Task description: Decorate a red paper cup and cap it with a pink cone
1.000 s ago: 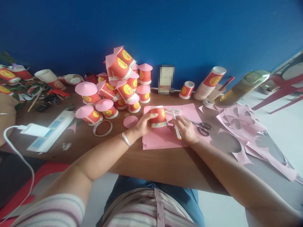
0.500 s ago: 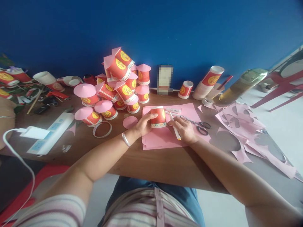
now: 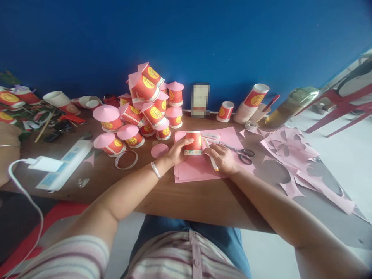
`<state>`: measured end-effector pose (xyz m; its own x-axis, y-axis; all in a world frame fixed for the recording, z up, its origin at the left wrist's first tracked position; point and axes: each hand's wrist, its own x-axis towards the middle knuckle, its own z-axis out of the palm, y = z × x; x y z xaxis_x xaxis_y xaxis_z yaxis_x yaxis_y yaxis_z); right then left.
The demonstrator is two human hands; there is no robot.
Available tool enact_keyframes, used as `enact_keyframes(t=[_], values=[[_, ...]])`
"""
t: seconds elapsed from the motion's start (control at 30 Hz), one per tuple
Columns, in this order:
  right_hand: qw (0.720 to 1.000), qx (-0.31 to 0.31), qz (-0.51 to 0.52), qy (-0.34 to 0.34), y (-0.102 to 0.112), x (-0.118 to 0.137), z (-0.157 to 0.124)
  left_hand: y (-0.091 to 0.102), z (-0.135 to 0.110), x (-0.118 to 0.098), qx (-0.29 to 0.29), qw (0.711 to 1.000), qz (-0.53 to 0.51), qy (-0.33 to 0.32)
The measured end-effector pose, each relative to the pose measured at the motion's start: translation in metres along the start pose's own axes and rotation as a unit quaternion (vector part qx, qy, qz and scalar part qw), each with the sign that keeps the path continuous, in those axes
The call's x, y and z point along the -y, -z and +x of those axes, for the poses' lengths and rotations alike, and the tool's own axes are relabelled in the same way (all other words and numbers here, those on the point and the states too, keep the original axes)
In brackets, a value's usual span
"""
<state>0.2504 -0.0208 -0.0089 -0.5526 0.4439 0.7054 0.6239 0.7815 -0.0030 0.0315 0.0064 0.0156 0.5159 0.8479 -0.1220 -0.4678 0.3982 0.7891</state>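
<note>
A red paper cup point(image 3: 193, 142) with a yellow emblem and a patterned rim band is upside down, rim low, over the pink paper sheets point(image 3: 188, 172). My left hand point(image 3: 178, 150) grips its left side, thumb across the front. My right hand point(image 3: 222, 158) is closed around a slim white pen-like stick point(image 3: 212, 155) with an orange end, its fingers close to the cup's lower right side. Behind that hand lie scissors point(image 3: 245, 155) with dark handles and a clear glue-stick-like tube point(image 3: 210, 136). A pink paper disc point(image 3: 159, 151) rests left of the sheets.
Cups with pink cone tops point(image 3: 145, 112) are piled at back left. A power strip point(image 3: 62, 166) with a white charger stands at left, near a tape ring point(image 3: 126, 159). Stacked cups point(image 3: 252, 104), a bottle point(image 3: 290, 106) and pink paper scraps point(image 3: 302, 162) are at right.
The view has shifted slightly. Both hands keep their holds on the cup and the white stick, with only a very small movement of the right hand.
</note>
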Motion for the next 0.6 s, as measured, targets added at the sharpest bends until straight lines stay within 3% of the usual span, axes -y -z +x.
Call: enact_keyframes(t=[0.43,0.6], values=[[1.0,-0.021,0.002,0.022,0.007,0.004,0.007,0.007,0.003,0.003,0.024,1.0,0.002,0.015],[0.999,-0.023,0.014,0.037,0.01,0.005,0.008,0.014,0.003,0.003,0.005,0.999,-0.026,0.036]])
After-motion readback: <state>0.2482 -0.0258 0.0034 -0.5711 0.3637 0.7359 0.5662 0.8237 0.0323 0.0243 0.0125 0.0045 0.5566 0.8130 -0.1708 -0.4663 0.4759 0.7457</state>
